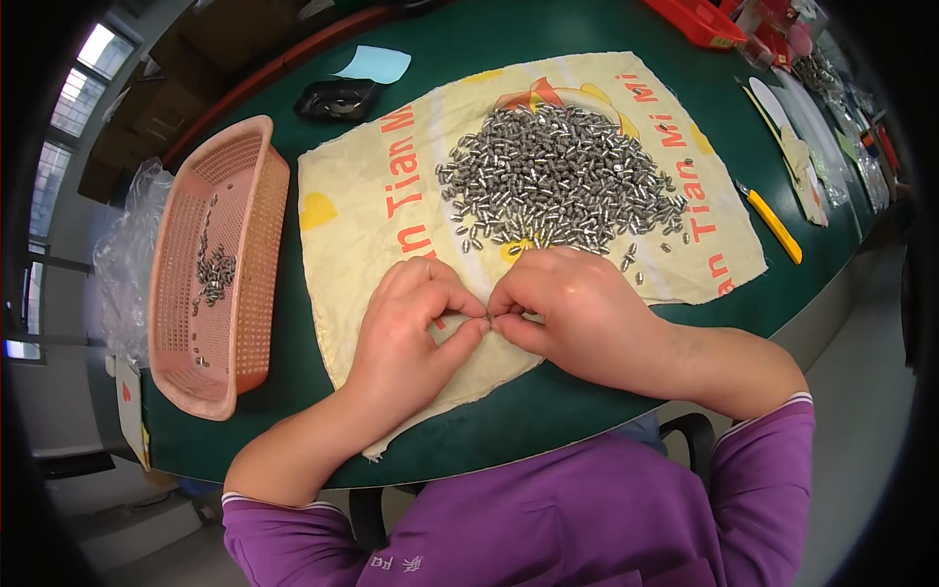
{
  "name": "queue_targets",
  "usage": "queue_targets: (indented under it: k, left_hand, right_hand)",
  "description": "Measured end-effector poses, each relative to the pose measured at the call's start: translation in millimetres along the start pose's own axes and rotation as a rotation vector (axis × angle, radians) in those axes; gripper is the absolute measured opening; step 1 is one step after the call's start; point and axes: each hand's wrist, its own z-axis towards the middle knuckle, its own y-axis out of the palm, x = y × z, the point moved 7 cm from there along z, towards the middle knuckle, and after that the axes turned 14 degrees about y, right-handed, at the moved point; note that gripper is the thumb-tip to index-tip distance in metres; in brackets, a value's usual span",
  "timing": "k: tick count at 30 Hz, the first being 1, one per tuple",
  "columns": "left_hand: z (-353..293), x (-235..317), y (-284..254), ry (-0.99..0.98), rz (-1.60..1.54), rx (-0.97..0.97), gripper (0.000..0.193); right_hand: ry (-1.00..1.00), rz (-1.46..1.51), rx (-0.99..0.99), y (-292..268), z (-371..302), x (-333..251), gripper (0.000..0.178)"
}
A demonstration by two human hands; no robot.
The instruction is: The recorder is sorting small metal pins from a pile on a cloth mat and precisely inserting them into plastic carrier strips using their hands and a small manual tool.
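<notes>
A heap of parts [562,176] lies on the cloth [352,245], right of the basket [259,264].

Shows glossy metal on the small pieces [548,176]. Looks like matt cloth in the sheet [347,259], plastic in the basket [262,274].

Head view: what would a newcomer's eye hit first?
The heap of small silvery metal pieces on the pale yellow printed cloth, upper centre. Next, the left hand and right hand, fingertips meeting below the heap; anything pinched there is too small to tell. Then the pink perforated basket at left, with similar pieces inside.
</notes>
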Motion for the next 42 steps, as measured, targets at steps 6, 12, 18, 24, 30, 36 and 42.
queue_targets:
  k: [6, 12, 18, 24, 30, 36, 42]
  left_hand:
    - [-2, 2, 0, 0.026, 0.002, -0.004, 0.019]
    - [-2, 2, 0, 0.049, -0.006, -0.002, 0.023]
    - [0, 7, -2, 0.083, 0.011, -0.01, 0.025]
    - [-3, 2, 0, 0.009, -0.044, 0.002, 0.043]
    - [-4, 2, 0, 0.022, -0.063, -0.024, 0.052]
    - [-11, -5, 4, -0.111, -0.19, -0.118, 0.064]
    - [-9, 1, 4, -0.081, -0.142, -0.124, 0.069]
  right_hand:
    - [-0.012, 0.002, 0.01, 1, -4, 0, 0.016]
    - [-0.015, 0.054, -0.031, 2, -4, 0, 0.02]
    - [0.018, 0.092, -0.045, 1, -4, 1, 0.02]
    - [0.014, 0.076, -0.064, -1, -4, -1, 0.02]
    - [0.013, 0.073, -0.078, -1, -4, 0, 0.021]
    - [-0.008, 0.067, -0.079, 0, -4, 0, 0.02]
    - [0.001, 0.053, -0.057, -1, -4, 1, 0.02]
